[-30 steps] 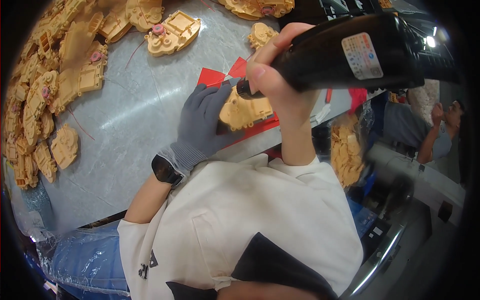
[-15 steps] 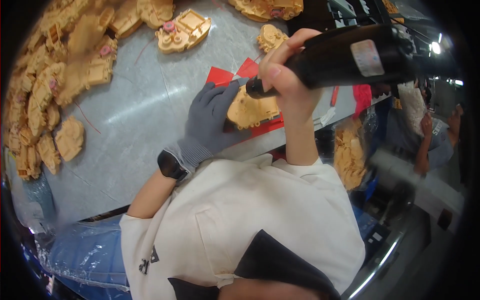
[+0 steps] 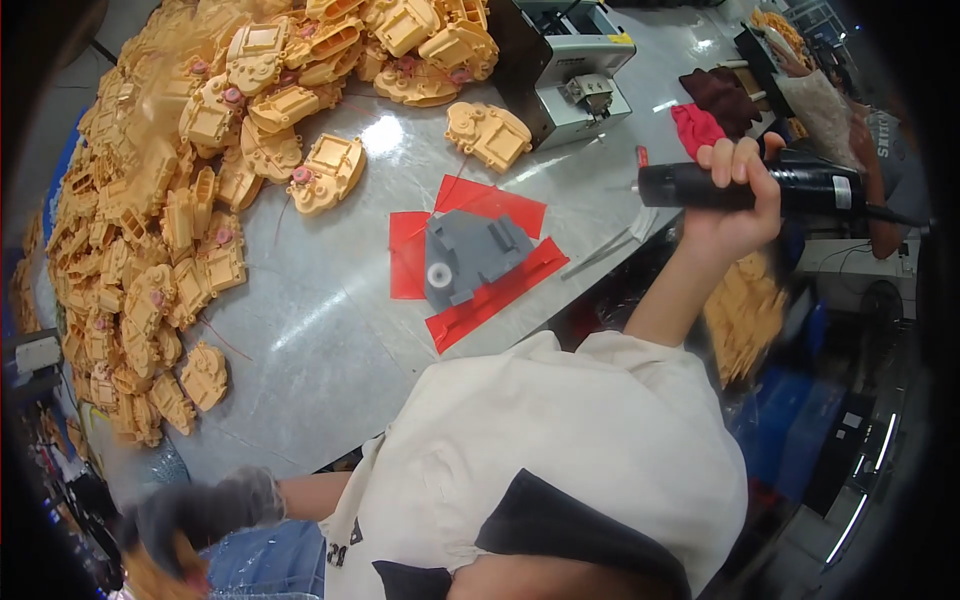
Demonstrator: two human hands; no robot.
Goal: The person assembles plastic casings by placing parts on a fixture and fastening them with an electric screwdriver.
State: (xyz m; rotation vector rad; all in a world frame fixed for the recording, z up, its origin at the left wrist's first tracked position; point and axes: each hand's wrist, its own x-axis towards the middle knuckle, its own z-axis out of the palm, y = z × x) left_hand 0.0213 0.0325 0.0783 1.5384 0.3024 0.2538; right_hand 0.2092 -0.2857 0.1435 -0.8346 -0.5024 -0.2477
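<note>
My right hand [image 3: 738,195], bare, is wrapped round a black electric screwdriver [image 3: 820,188] with its bit pointing left, raised over the table's right side. Down at the lower left, my left hand [image 3: 200,515] in a grey glove grips a yellow-orange plastic housing [image 3: 150,568], beside a plastic-covered blue container [image 3: 265,560]. Motion blurs that hand, and the housing is partly hidden. A grey fixture [image 3: 485,255] with a round white piece lies bare in the middle of the table, red tape [image 3: 407,270] around it.
Many yellow-orange housings [image 3: 150,215] heap along the table's left and far side. Single ones [image 3: 490,135] lie nearer the fixture. A grey-and-black machine [image 3: 590,80] stands at the back. Tweezers [image 3: 610,245], a pink cloth [image 3: 698,130] and bagged housings [image 3: 745,310] are at right.
My left hand has left the fixture and swung to the lower left with the housing, baring the fixture. The screwdriver has lifted away to the right.
</note>
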